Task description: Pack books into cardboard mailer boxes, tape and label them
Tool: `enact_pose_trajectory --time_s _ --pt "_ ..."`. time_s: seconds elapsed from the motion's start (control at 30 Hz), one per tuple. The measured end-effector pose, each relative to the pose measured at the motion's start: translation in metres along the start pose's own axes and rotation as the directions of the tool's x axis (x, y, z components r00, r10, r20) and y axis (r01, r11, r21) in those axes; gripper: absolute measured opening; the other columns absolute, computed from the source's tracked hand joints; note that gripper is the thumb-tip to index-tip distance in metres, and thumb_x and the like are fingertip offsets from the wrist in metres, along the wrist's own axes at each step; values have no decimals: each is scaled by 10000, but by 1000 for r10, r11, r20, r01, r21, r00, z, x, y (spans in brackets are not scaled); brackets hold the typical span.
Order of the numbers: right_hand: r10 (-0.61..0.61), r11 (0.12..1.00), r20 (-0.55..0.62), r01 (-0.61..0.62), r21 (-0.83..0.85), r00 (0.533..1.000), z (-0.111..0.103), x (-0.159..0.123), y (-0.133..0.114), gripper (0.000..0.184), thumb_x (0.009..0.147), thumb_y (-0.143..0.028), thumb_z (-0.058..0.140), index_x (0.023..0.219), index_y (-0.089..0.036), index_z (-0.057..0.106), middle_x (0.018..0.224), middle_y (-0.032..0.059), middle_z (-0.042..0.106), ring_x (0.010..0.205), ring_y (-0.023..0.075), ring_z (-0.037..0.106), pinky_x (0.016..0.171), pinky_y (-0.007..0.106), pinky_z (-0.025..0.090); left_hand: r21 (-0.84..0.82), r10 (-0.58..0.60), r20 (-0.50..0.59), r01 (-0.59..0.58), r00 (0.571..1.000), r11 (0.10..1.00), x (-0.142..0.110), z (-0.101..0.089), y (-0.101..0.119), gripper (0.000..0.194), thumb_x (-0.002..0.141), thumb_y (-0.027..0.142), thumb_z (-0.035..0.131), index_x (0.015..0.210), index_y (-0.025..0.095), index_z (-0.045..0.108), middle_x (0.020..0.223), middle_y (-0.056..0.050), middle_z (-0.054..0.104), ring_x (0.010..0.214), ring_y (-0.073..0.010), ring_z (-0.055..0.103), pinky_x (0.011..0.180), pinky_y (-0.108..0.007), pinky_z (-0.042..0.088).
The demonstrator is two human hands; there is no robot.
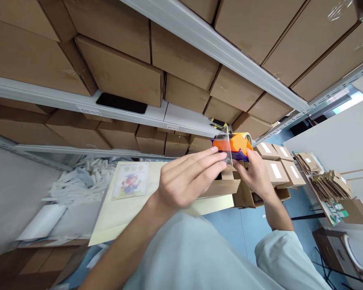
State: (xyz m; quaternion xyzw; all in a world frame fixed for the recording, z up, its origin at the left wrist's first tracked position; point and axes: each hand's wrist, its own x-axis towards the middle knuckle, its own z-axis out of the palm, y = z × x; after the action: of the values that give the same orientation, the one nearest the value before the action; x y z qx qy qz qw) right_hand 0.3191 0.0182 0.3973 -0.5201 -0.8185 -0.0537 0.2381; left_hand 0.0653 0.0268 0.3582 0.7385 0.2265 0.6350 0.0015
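My right hand (255, 171) grips an orange and purple tape dispenser (234, 146) with a roll of tape at its back. A strip of clear tape (229, 147) stands out from its front. My left hand (189, 175) reaches to the dispenser with fingers together, the fingertips pinching the end of that tape strip. Just below both hands sits a small open cardboard box (222, 186) with its flaps up, resting on a pale yellow table (124, 215).
Metal shelves (175, 117) packed with cardboard boxes fill the view ahead. A black phone (121, 103) lies on a shelf. A picture card (130, 181) lies on the table. Labelled small boxes (278, 163) and stacks of flat cartons (328, 183) stand to the right.
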Motion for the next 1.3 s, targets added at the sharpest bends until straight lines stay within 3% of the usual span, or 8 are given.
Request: enact_pose_trajectory --time_s 0.17,0.27,0.37,0.5,0.7,0.93,1.2,1.3 --pt "9 1000 -4 -9 10 1000 2 2 5 163 1054 -362 627 960 -248 559 872 41 687 786 218 618 708 341 505 4 -16 83 16 996 1000 3 -1 1 130 1008 229 717 1078 301 798 1145 -29 852 1094 -259 828 878 -371 724" --pt "39 999 -9 -39 7 999 3 2 9 195 1054 -384 632 936 -251 551 838 29 673 760 212 610 685 335 490 -67 -220 -89 215 971 974 12 -10 6 102 976 268 775 1054 322 812 1034 2 858 960 -235 845 844 -371 733" --pt "54 998 -2 -54 12 999 2 2 10 224 1060 -406 618 914 -257 538 824 26 666 753 212 607 673 334 488 -266 -504 -307 436 807 860 22 -22 1 42 955 291 820 994 302 815 920 30 845 827 -206 835 795 -372 741" --pt "50 999 34 -50 6 998 3 0 8 232 1056 -421 626 917 -258 538 856 38 684 785 223 618 687 341 498 -561 -710 -181 522 680 642 23 -33 -29 206 918 360 876 1052 257 759 839 46 831 669 -158 801 621 -290 709" --pt "36 999 81 -37 1 996 6 1 7 207 1061 -404 631 938 -252 563 898 51 705 835 236 636 728 359 518 -757 -771 62 533 633 377 10 -36 -46 271 911 334 883 1093 293 687 896 45 835 539 -115 742 471 -198 617" --pt "-16 999 72 18 -34 997 13 3 14 227 1055 -407 639 913 -248 562 870 58 701 845 252 650 740 360 512 -632 -770 -19 589 637 503 8 -40 -29 289 925 408 850 1142 297 695 933 20 804 509 -106 690 404 -207 535" --pt "31 998 156 -23 -52 987 8 8 9 278 1054 -429 620 872 -260 496 871 64 680 818 257 631 713 347 473 -571 -882 23 730 470 374 9 -50 -26 412 810 560 909 963 199 780 926 -70 838 419 -93 621 303 -206 383" --pt "31 999 183 -23 -47 983 5 11 6 283 1058 -439 609 872 -265 485 840 51 655 776 250 609 690 341 454 -584 -885 60 735 462 344 6 -54 -24 436 840 604 858 972 191 806 973 -105 847 427 -102 624 303 -223 368"
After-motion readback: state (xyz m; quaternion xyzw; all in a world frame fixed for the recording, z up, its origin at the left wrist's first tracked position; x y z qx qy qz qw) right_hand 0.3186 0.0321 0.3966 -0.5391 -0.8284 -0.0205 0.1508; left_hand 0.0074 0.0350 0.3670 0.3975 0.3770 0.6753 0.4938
